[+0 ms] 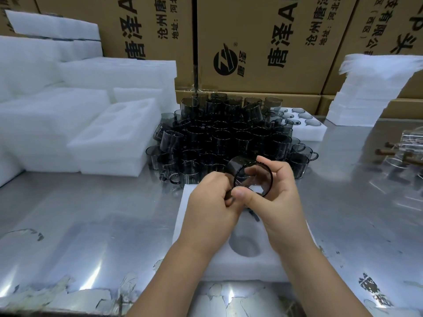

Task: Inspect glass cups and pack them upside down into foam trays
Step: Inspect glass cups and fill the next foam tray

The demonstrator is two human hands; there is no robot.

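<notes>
You had left hand [210,197] and right hand [277,195] curled round one smoky cup [242,165] over the foam tray [251,268], cup pile [219,138] at 12 o'clock.

free: table [80,225] lower left and lower right, room to pass | blocked: cup pile [229,138] in the middle, foam stacks [109,133] upper left, boxes [251,42] along the top | right edge: clear glass things [409,152]

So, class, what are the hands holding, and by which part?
One smoked glass cup: the left hand pinches what looks like its handle, and the right hand grips its rim.
</notes>
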